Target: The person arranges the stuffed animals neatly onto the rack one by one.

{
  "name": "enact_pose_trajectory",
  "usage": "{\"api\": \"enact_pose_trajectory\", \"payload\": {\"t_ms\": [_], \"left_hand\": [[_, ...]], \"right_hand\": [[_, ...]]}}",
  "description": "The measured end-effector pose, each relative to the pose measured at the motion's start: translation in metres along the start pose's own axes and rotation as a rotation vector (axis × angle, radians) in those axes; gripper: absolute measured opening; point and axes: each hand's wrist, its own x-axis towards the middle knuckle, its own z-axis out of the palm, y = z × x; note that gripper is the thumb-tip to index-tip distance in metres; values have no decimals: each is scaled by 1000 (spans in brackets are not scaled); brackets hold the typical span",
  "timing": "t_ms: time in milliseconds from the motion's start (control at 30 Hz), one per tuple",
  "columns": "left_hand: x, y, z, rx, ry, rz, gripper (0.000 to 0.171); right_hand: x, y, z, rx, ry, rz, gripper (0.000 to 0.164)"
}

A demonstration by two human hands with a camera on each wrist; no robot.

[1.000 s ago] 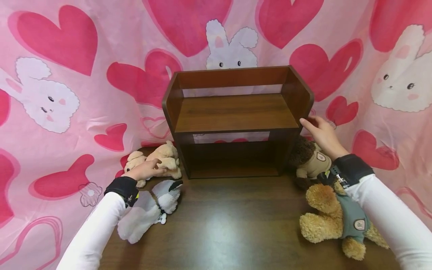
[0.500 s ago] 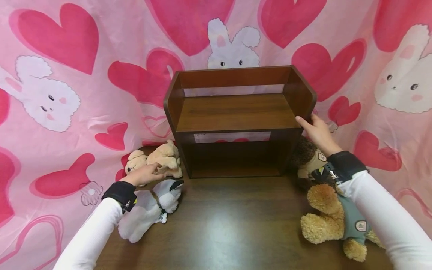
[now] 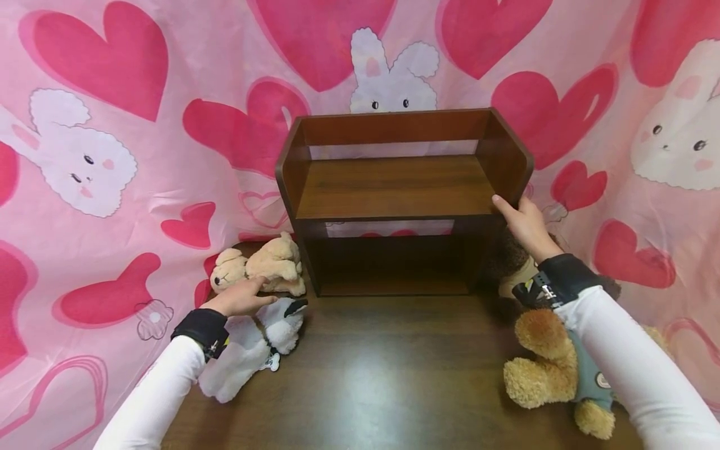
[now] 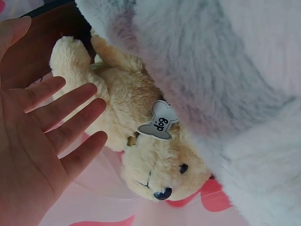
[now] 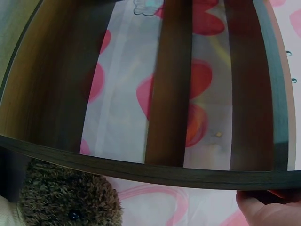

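A brown wooden two-tier shelf [image 3: 394,187] stands upright on the table. My right hand [image 3: 529,228] grips the front edge of its right side panel, thumb toward the inside and fingers at the outer face. In the right wrist view only part of that hand [image 5: 273,209] shows, against the panel [image 5: 188,176]. My left hand [image 3: 239,299] hovers by a cream plush dog [image 3: 275,262] and a grey-and-white plush dog [image 3: 236,362], holding nothing. Its fingers are straight and spread in the left wrist view, near the cream dog with its bone-shaped "dog" tag [image 4: 160,122].
A dark brown plush toy [image 5: 70,197] in a beige top sits right of the shelf, partly behind my right arm. Nearer lies a tan teddy bear [image 3: 537,381] in a grey-green shirt. A pink heart-and-rabbit cloth [image 3: 140,187] hangs behind the table [image 3: 382,362].
My right hand has moved from beside the panel's front edge to gripping it. The left hand has drawn slightly down from the cream plush dog, its fingers straighter.
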Motion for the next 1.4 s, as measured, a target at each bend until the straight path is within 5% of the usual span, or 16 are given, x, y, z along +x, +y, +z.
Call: {"api": "enact_pose_trajectory", "payload": {"t_ms": [300,767,1400], "left_hand": [[2,4,1,-4,-24,-8,49],[-2,5,13,-23,12,113,62],[-13,19,31,137,-2,41,79]], "right_hand": [[3,7,6,10,36,-6,63],[5,16,11,-35,123,-38,55],[3,20,17,-19,166,-35,53]]}}
